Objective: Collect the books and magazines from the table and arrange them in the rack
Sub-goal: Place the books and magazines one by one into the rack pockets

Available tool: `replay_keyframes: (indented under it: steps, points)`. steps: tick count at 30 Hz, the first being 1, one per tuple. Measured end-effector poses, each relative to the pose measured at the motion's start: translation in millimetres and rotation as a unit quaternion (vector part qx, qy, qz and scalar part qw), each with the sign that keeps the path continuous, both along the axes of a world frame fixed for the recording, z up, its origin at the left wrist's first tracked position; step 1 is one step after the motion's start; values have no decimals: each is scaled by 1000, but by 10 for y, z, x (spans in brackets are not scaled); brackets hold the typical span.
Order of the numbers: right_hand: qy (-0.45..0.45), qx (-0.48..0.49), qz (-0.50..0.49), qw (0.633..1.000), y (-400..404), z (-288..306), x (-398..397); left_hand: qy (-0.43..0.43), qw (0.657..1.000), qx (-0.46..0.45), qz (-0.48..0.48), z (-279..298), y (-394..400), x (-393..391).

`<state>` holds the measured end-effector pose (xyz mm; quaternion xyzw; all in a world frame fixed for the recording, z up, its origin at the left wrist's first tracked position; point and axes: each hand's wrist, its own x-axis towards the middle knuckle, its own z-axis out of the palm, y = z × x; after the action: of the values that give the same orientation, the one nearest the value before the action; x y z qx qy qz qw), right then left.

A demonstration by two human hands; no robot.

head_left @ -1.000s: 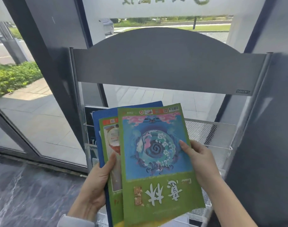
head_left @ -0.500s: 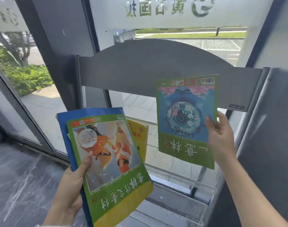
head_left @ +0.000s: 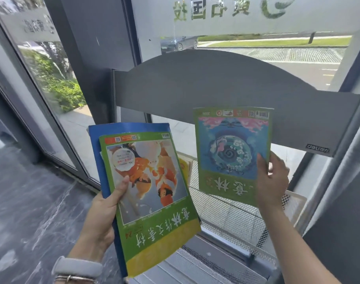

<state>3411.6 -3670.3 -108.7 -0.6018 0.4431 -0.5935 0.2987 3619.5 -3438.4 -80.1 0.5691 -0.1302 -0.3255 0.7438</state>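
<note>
My left hand grips a small stack: a green magazine with orange cartoon figures on top of a blue book. My right hand holds a second green magazine with a blue swirl picture by its right edge, upright in front of the grey rack's top panel. Below it lies the rack's white wire-mesh shelf. A yellow magazine stands in the shelf, mostly hidden behind the left stack.
The rack stands against a glass wall with dark frames. A grey wall panel is close on the right. Lower mesh shelves step out toward me. Dark marble floor lies to the left.
My right hand pulled the blue-swirl magazine off the stack and raised it to the right, up to the rack's top panel. The left hand's stack shifted left and lower.
</note>
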Motion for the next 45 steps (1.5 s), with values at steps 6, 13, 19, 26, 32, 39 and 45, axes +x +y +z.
replay_keyframes:
  steps: [6,13,19,26,32,39,45]
  points:
    - [-12,-17,-14,1000,125,-272,77,4,1000,-12,10,-12,0,42]
    - [-19,-6,-3,1000,263,-384,41,-1,999,-4,35,-13,50,63]
    - [55,-17,11,998,354,-663,-91,3,999,8,37,6,94,24]
    - [204,63,-27,977,283,-794,-301,5,999,5,34,-17,130,-17]
    - [294,86,-71,949,303,-765,-470,2,999,2,34,-40,204,-82]
    - [107,86,-57,989,585,-381,-456,8,1000,-11,17,-53,381,-127]
    - [68,213,330,917,1190,13,308,55,996,-50,-42,-55,609,-127]
